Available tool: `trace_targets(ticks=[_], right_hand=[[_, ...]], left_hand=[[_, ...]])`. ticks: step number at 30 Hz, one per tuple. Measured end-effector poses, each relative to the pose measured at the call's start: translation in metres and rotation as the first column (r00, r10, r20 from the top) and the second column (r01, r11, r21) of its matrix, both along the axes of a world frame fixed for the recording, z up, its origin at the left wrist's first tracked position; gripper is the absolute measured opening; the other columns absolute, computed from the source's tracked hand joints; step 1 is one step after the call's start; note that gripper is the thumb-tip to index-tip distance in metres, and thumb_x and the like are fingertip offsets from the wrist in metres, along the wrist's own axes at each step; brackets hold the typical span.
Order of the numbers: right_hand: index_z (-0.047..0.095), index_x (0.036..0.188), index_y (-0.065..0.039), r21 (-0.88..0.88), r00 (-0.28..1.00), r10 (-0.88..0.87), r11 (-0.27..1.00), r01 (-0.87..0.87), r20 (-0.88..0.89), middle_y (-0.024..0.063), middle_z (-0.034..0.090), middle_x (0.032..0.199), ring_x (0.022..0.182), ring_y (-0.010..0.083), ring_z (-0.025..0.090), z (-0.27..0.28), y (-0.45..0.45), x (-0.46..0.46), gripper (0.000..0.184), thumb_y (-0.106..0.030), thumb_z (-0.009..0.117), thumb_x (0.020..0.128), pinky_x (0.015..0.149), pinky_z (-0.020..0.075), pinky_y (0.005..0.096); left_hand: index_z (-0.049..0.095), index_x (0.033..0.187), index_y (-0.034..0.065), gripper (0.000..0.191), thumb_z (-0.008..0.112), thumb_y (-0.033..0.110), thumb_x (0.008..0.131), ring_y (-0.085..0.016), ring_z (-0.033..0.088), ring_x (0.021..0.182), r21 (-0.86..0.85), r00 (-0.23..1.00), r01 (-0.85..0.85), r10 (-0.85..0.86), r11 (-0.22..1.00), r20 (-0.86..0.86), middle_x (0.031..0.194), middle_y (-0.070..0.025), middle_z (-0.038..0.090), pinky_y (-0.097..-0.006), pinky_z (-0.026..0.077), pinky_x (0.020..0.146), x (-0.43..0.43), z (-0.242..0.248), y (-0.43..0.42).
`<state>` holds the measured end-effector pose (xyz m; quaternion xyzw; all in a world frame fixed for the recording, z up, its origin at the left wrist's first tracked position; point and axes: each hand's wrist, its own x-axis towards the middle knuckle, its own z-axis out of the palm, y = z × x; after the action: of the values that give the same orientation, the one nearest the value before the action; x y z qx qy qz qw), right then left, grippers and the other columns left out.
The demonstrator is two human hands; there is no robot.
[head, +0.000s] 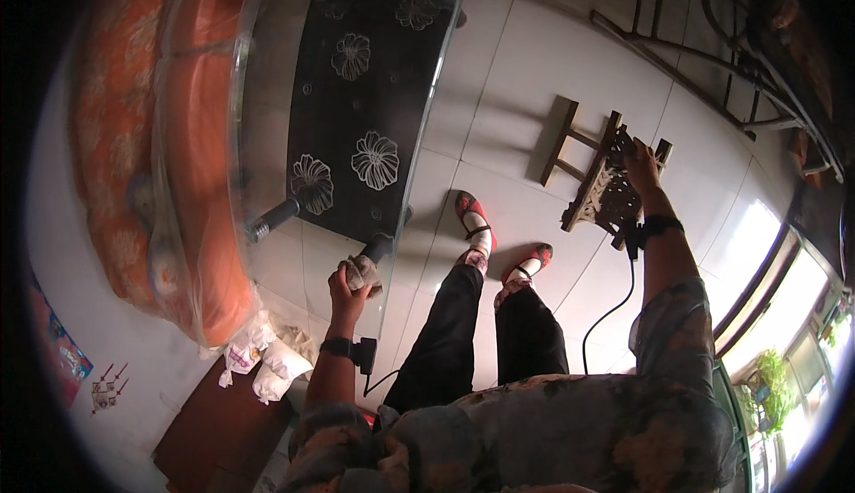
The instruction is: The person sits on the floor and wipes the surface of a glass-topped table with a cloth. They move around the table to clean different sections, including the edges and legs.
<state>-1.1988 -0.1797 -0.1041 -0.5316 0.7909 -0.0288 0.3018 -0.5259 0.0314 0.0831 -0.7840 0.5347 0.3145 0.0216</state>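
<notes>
My left hand grips a crumpled greyish-beige cloth over the near corner of a glass-topped table. Beneath the glass lies a black shelf with white flower outlines. On my right, my right hand rests on one end of a small wooden folding stool with a woven seat, its legs tilted out to the left. The fingers look curled around its upper part; their exact hold is partly hidden. Each wrist wears a black band with a small device and cable.
A long orange sofa under clear plastic runs along the left. White bags sit near its end by a brown surface. A metal-framed piece of furniture stands at upper right. My feet in red shoes are between table and stool.
</notes>
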Motion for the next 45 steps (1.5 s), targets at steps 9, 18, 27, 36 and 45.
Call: trace_targets(ticks=[9,18,27,36,45], right_hand=[[0.040,0.141,-0.013,-0.127,0.989,0.138,0.981,-0.144,-0.059,0.0208,0.037,0.142,0.129,0.0400,0.040,0.059,0.028,0.138,0.067,-0.016,0.070,0.082,0.107,0.0380,0.0449],[0.038,0.143,-0.017,-0.230,0.816,0.376,0.925,-0.302,0.439,0.0152,0.030,0.147,0.134,0.0359,0.035,0.199,0.010,0.358,0.074,-0.022,0.073,0.078,0.109,0.0349,0.0472],[0.042,0.141,-0.029,-0.257,0.584,0.802,0.595,-0.762,0.125,0.0094,0.027,0.151,0.137,0.0367,0.029,0.188,-0.051,0.435,0.070,-0.022,0.071,0.078,0.111,0.0291,0.0524],[0.056,0.123,-0.015,-0.347,0.622,0.740,0.671,-0.656,0.255,0.0079,0.052,0.125,0.120,0.0273,0.047,0.137,-0.075,0.464,0.034,-0.019,0.054,0.090,0.104,0.0366,0.0432],[0.055,0.117,-0.010,-0.708,0.891,0.442,0.596,-0.380,-0.106,0.0125,0.052,0.117,0.110,0.0295,0.050,0.093,-0.253,0.368,0.035,-0.023,0.063,0.086,0.093,0.0436,0.0416]], left_hand=[[0.038,0.138,0.0044,0.082,0.080,0.013,0.068,-0.045,0.042,0.120,-0.166,1.000,0.030,-0.030,0.986,0.000,0.133,-0.0237,0.044,-0.0524,0.036,0.102,-0.009,-0.002,-0.033],[0.033,0.141,0.0070,0.087,0.081,0.014,0.068,-0.045,0.034,0.129,-0.368,0.985,0.052,-0.109,0.928,-0.134,0.139,-0.0259,0.035,-0.0537,0.031,0.106,-0.103,0.005,-0.182],[0.023,0.149,0.0065,0.100,0.082,0.021,0.070,-0.050,0.026,0.134,-0.325,0.998,-0.002,-0.018,0.946,-0.057,0.148,-0.0330,0.019,-0.0546,0.027,0.110,-0.034,0.000,-0.150],[0.028,0.146,0.0062,0.091,0.081,0.022,0.073,-0.048,0.028,0.134,-0.257,0.979,-0.016,0.066,0.966,0.190,0.146,-0.0319,0.023,-0.0545,0.028,0.110,0.029,-0.025,-0.155],[0.026,0.147,0.0072,0.087,0.075,0.034,0.080,-0.047,0.027,0.136,-0.352,0.962,0.044,0.056,0.935,0.269,0.147,-0.0324,0.022,-0.0549,0.029,0.108,0.041,-0.049,-0.276]])
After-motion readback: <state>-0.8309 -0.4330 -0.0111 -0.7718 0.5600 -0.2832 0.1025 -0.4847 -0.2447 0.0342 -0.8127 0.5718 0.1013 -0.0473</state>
